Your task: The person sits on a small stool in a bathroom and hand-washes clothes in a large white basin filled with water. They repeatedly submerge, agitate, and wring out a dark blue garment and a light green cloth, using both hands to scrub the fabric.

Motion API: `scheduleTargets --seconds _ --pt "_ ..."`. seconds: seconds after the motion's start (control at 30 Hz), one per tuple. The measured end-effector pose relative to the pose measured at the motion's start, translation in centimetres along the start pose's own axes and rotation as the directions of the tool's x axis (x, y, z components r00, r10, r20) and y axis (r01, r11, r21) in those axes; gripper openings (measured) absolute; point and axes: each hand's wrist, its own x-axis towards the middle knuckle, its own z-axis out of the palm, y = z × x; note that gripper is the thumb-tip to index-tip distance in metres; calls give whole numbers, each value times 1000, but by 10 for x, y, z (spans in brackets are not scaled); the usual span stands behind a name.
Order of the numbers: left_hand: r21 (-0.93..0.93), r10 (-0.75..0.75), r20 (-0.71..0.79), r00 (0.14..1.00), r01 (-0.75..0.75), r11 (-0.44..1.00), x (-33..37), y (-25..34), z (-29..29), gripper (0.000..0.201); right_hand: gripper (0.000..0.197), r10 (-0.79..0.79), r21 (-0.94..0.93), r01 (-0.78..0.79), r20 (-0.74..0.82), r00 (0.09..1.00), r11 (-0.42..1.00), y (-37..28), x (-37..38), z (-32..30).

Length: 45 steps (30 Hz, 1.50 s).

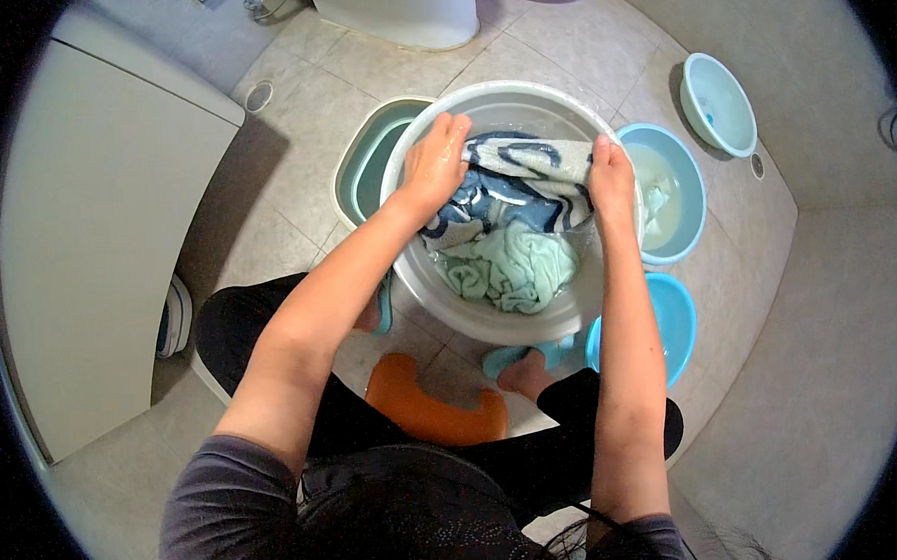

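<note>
A blue and white patterned towel (528, 161) is stretched between my two hands over a large white basin (423, 271). My left hand (439, 165) is closed on its left end, near the basin's far left rim. At the right rim my right hand (610, 178) grips the other end, thumb uppermost. The towel's lower part hangs down into the basin. Nearer to me, a bunched pale green cloth (518, 267) lies wet in the same basin, touched by neither hand.
Left of the basin stands a green tub (357, 174). On the right are a blue basin (693, 194) holding cloudy water and cloth, a brighter blue basin (682, 320) and a pale blue basin (745, 117). An orange curved object (429, 411) sits between my legs. A white cabinet (106, 225) is at left.
</note>
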Motion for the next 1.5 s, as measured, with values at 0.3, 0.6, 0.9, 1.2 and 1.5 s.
scheduleTargets --seconds 0.3,0.6,0.9,1.2,1.5 --pt "269 -99 579 809 -75 960 7 13 17 49 48 -373 -584 512 351 859 630 45 -53 47" --pt "141 -314 589 744 289 947 33 -15 40 35 57 -99 -485 287 377 921 826 28 -48 33" --pt "-598 -155 698 699 450 -663 -7 12 -5 28 57 140 739 -521 515 846 428 8 -60 12" --pt "-482 8 741 671 540 -690 -22 29 24 36 37 -636 36 642 187 748 766 -62 -99 33" --pt "-746 -203 646 735 665 37 -8 47 8 24 35 -76 -25 75 -47 996 997 -6 -24 40"
